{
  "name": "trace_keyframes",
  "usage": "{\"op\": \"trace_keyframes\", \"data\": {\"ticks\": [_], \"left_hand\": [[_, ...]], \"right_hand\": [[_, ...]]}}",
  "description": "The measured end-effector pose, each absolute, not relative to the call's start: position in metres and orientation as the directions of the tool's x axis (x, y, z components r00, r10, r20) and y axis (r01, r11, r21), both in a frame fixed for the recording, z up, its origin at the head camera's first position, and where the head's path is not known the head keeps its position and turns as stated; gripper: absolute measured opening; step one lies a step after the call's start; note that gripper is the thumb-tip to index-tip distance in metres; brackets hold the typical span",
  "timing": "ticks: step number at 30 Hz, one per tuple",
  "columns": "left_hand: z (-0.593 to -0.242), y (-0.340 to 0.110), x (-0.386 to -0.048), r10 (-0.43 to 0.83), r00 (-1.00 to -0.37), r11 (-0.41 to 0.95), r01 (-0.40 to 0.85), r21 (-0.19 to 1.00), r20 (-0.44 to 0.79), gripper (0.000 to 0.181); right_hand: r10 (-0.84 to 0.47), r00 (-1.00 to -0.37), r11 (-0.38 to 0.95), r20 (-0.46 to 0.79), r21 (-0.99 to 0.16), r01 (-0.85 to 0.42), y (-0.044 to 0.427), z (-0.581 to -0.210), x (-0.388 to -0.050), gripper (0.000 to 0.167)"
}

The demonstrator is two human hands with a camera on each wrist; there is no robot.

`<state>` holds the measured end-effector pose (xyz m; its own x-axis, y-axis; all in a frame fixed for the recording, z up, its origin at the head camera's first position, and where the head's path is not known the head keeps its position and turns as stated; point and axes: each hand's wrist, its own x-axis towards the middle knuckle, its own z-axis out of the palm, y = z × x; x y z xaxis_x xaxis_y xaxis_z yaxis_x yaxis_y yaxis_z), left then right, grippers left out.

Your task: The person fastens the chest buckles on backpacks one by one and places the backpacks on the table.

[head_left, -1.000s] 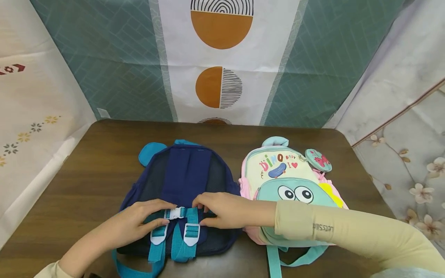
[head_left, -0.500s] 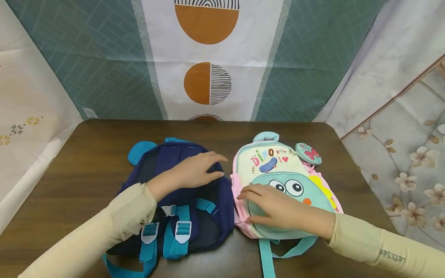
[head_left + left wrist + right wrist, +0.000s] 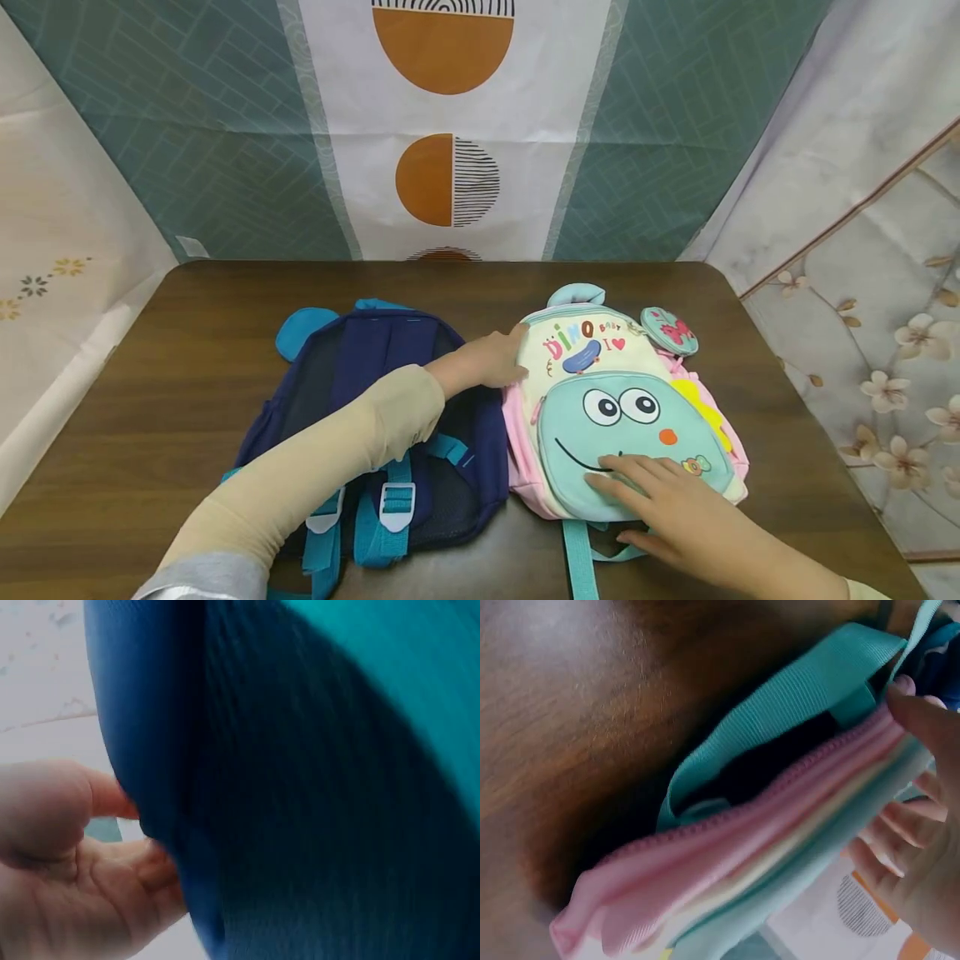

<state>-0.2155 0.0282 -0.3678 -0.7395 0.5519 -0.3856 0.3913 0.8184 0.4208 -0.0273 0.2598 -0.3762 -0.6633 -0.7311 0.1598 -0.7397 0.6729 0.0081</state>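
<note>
A small pink, cream and teal dinosaur backpack point(image 3: 592, 450) lies front side up on the right of the table. My left hand point(image 3: 487, 360) reaches across the navy backpack point(image 3: 375, 400) to the upper left edge of the dinosaur backpack; its fingertips are partly hidden. In the left wrist view, the navy backpack's edge point(image 3: 165, 720) covers part of that hand. My right hand point(image 3: 675, 517) lies at the dinosaur backpack's lower front, fingers extended over the pocket and thumb by the bottom edge. The right wrist view shows the thumb point(image 3: 904, 694) near the bottom seam and teal strap point(image 3: 780, 712).
The navy backpack lies back side up, its turquoise straps point(image 3: 375, 533) hanging toward the front edge. A round teal pouch point(image 3: 670, 331) sits at the dinosaur backpack's upper right. Hanging cloths point(image 3: 225, 125) surround the brown wooden table point(image 3: 187, 375).
Both hands have left the navy backpack's strap buckle. The left hand has moved up and right to the dinosaur backpack; the right hand has moved right and down to its lower front.
</note>
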Motion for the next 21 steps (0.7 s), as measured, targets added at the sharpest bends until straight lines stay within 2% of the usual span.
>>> {"op": "trace_keyframes", "data": {"ticks": [3,5,10,12,15,18,21], "left_hand": [[-0.373,0.032,-0.214,0.554,-0.755,0.802,0.370,0.469,-0.351,0.059],[-0.372,0.034,-0.212,0.560,-0.768,0.782,0.367,0.503,-0.310,0.046],[-0.360,0.040,-0.204,0.585,-0.792,0.683,0.364,0.633,-0.175,0.018],[-0.355,0.042,-0.203,0.585,-0.800,0.632,0.345,0.694,-0.136,0.016],[-0.351,0.042,-0.204,0.549,-0.829,0.572,0.279,0.771,-0.107,0.018],[-0.349,0.040,-0.207,0.495,-0.863,0.560,0.234,0.795,-0.095,0.021],[-0.346,0.040,-0.209,0.462,-0.883,0.526,0.196,0.828,-0.085,0.030]], "right_hand": [[-0.744,-0.643,0.662,0.183,0.064,-0.747,0.258,-0.384,-0.029,0.078],[-0.741,-0.646,0.666,0.182,0.082,-0.742,0.255,-0.387,-0.032,0.087],[-0.697,-0.688,0.708,0.200,0.039,-0.705,0.251,-0.392,-0.035,0.104],[-0.686,-0.672,0.708,0.280,0.041,-0.705,0.251,-0.394,-0.033,0.080],[-0.639,-0.581,0.695,0.505,0.056,-0.717,0.252,-0.391,-0.031,0.046],[-0.479,-0.420,0.696,0.771,0.041,-0.717,0.252,-0.380,-0.036,0.038],[-0.232,-0.276,0.705,0.932,-0.034,-0.709,0.253,-0.364,-0.042,0.027]]}}
